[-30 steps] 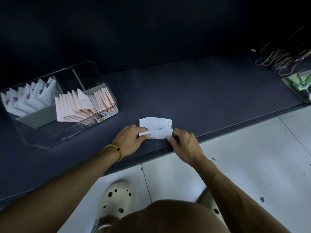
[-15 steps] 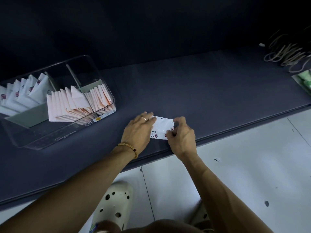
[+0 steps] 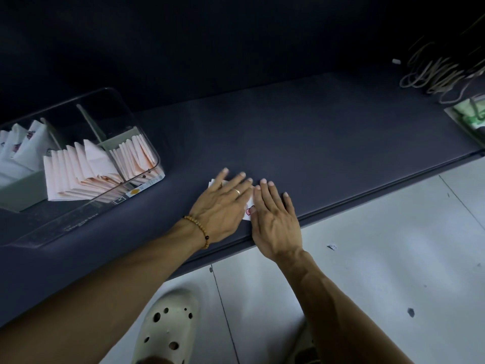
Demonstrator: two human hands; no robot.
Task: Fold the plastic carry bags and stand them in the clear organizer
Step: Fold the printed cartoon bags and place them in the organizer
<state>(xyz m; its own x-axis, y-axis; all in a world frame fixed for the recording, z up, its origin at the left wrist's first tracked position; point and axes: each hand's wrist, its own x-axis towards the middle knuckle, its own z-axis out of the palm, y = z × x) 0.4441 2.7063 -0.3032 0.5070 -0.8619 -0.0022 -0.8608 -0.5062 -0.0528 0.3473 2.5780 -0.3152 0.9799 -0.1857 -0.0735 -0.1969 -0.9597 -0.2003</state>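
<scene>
The main risk is spring-back. The bag [image 3: 248,211] is thin plastic, and I judge that if I lift both palms at once the folds may open and the packet may lose its shape. The second risk is the shelf [image 3: 328,132] edge: the bag lies near the front edge, and a sideways push could slide it off to the floor [image 3: 380,245]. The third risk is at the organizer [image 3: 86,158]. Its near right compartment is already packed with pink folded bags [image 3: 78,172], some leaning, so a loose packet pushed in there could topple them or fail to stand.

My left hand [image 3: 223,203] lies flat on the bag, fingers straight and spread, pressing down. My right hand [image 3: 273,214] lies flat just beside it, fingers straight, pressing the bag's right part and the shelf. Neither hand grips anything.

The bag sits on the dark shelf, right of the organizer and apart from it. Almost all of it is hidden under my hands. I see a white corner past my left fingers [image 3: 224,172] and a white strip between the hands, with a small pink-red print. How many folds it holds, I cannot tell.
</scene>
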